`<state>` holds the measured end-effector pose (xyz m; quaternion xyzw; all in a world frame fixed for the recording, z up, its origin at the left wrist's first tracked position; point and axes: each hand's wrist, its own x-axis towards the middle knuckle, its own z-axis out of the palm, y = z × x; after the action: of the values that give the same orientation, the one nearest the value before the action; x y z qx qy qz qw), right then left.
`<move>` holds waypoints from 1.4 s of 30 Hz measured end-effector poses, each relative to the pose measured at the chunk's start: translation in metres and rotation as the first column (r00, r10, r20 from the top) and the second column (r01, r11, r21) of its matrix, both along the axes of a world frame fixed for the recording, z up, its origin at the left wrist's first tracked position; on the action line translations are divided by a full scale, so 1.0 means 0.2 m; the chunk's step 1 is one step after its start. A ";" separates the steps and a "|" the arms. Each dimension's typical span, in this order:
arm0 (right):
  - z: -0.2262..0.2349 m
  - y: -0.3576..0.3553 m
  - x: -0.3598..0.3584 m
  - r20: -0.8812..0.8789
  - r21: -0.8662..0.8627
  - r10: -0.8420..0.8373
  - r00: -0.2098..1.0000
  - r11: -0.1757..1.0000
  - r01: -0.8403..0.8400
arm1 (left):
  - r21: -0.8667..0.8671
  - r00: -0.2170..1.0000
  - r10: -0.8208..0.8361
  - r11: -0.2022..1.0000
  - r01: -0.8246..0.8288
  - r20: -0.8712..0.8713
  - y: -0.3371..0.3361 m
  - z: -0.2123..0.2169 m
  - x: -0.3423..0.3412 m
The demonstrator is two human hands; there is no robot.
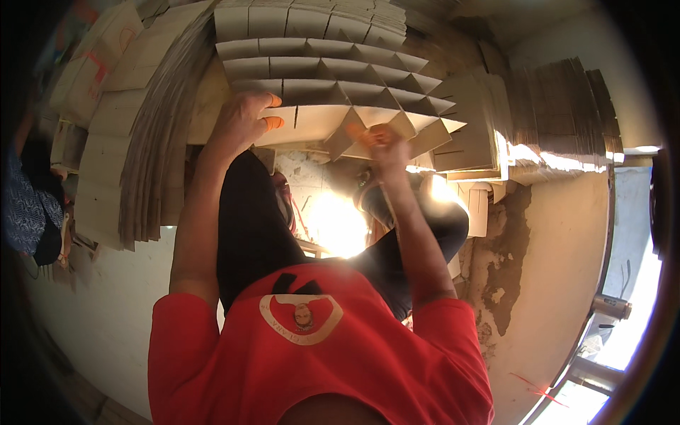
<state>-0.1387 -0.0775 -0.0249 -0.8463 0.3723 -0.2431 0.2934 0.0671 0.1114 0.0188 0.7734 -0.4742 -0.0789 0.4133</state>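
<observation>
In front of me stands a cardboard divider grid (333, 91) of slotted strips crossing one another. My left hand (244, 120) is at the left end of its nearest long strip (315, 122). Orange covers sit on its thumb and a finger, which straddle that strip's upper edge, thumb on the near face. My right hand (389, 150), also with orange on its fingertips, is at the near right part of the grid, beside the crossing strips. Its fingers are bent and smeared by motion, so whether they grip a strip cannot be told.
Tall stacks of flat cardboard (152, 134) stand on the left, and more cardboard stacks (567, 117) on the right. Behind the grid lies a row of further strips (304, 23). At the far left edge is part of another person in patterned clothing (32, 202). Bright sunlight falls between my legs.
</observation>
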 end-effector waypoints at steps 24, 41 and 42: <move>0.26 -0.65 -0.54 -0.147 -0.549 -0.153 0.977 0.834 0.048 | -0.075 0.933 0.086 0.995 -0.064 0.348 -0.20 0.11 0.12; 0.19 -1.17 -0.85 -0.347 -0.456 -0.559 0.753 0.802 0.385 | -0.176 0.932 0.274 0.956 -0.236 0.236 0.00 0.04 0.11; 0.22 -1.15 -0.83 -0.326 -0.439 -0.566 0.757 0.800 0.409 | -0.207 0.917 0.299 0.946 -0.249 0.262 0.01 0.05 0.09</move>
<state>-0.3055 -0.3076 0.0197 -0.7869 0.5914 -0.1743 -0.0250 0.0848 0.1136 0.0288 0.7975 -0.4211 0.1349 0.4105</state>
